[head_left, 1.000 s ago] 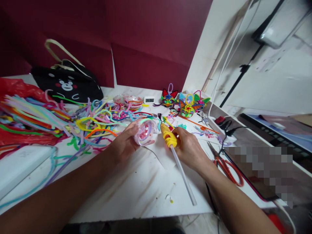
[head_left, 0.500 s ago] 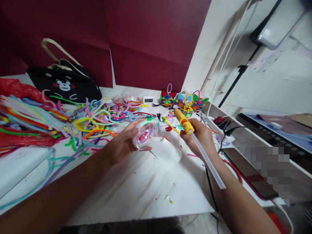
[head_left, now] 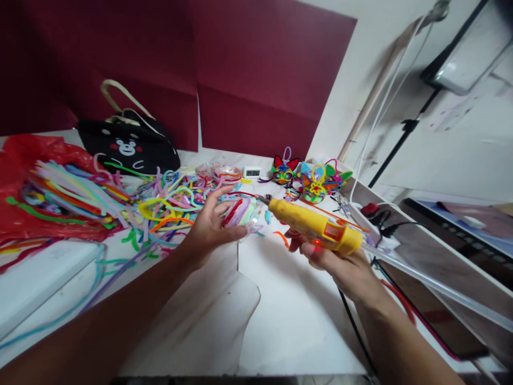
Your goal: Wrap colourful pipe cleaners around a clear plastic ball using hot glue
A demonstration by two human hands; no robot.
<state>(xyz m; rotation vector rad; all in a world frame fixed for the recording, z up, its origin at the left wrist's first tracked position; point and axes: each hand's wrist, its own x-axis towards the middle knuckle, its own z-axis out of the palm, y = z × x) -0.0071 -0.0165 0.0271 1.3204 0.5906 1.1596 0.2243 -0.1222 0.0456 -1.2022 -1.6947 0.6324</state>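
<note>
In the middle of the view my left hand (head_left: 208, 227) is closed round a clear plastic ball (head_left: 253, 218) with red, lilac and pale green fuzzy strips on it. My right hand (head_left: 336, 264) grips a yellow hot glue gun (head_left: 300, 218), its small red light lit. The gun points left, and its metal nozzle (head_left: 263, 199) is right by the upper edge of the ball; I cannot tell whether they touch. A long translucent glue stick (head_left: 441, 286) sticks out of the gun's rear, passing over my right forearm.
Colourful pipe cleaners (head_left: 160, 206) cover the table's left, by a red plastic bag (head_left: 18, 160) and a black bag (head_left: 132, 152). Behind my hands are a small digital clock (head_left: 252, 172) and finished cat-faced ornaments (head_left: 284, 170). A phone (head_left: 436, 315) lies right, near cables.
The glue gun has swung left, its nozzle now at the ball instead of pointing away. My left hand has turned the ball, so its coloured strips face me. The view has shifted slightly.
</note>
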